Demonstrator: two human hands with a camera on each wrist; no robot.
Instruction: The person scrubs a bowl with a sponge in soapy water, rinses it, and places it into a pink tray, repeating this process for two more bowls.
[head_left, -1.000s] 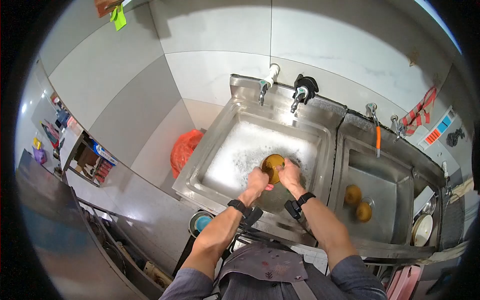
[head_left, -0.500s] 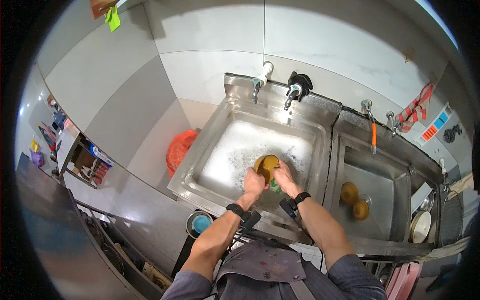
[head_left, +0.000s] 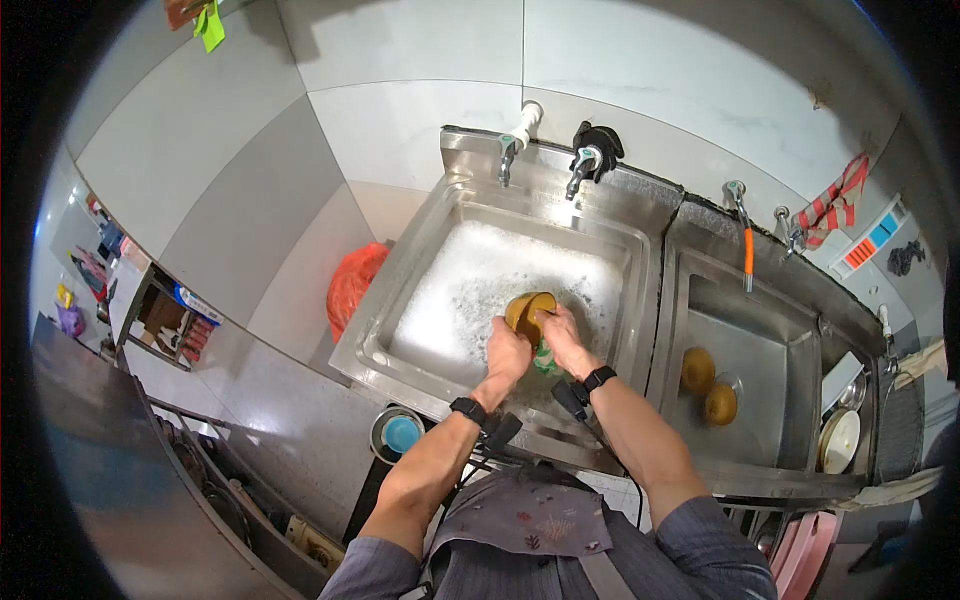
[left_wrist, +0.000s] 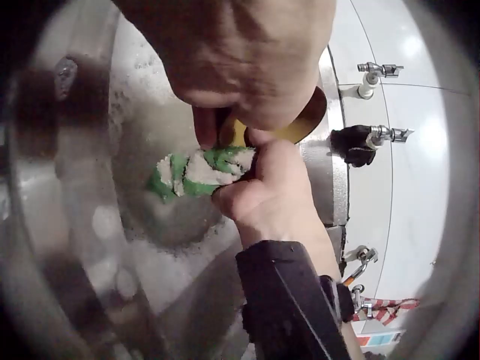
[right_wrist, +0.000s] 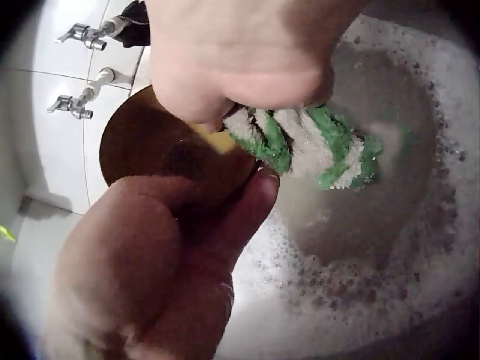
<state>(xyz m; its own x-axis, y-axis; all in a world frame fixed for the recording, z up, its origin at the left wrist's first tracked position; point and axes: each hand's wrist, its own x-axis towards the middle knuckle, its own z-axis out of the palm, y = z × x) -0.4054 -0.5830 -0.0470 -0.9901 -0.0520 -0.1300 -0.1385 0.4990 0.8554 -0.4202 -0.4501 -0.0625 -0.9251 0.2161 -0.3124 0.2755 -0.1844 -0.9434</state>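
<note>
Over the soapy water, my left hand [head_left: 508,348] grips the near left side of a yellow-brown bowl [head_left: 530,306], which is tilted on its side. My right hand [head_left: 566,338] is at the bowl's right rim and clutches a green and white striped cloth [right_wrist: 307,146]. In the right wrist view the bowl's dark inner face [right_wrist: 146,146] shows, with the left thumb across its lower edge. The cloth's loose end hangs from the right fist over the water in the left wrist view. The right fingertips are hidden behind the bowl and cloth.
The left sink basin [head_left: 375,352] holds white suds. Two similar brown bowls [head_left: 720,404] sit in the right basin [head_left: 770,340]. Taps [head_left: 582,172] line the back wall, one with a black cloth on it. Plates [head_left: 838,440] stand at far right; a red bag [head_left: 352,290] lies left.
The bowl has turned from facing up to lying tilted on its side, and both hands have shifted slightly with it. More of the striped cloth now shows below the right hand.
</note>
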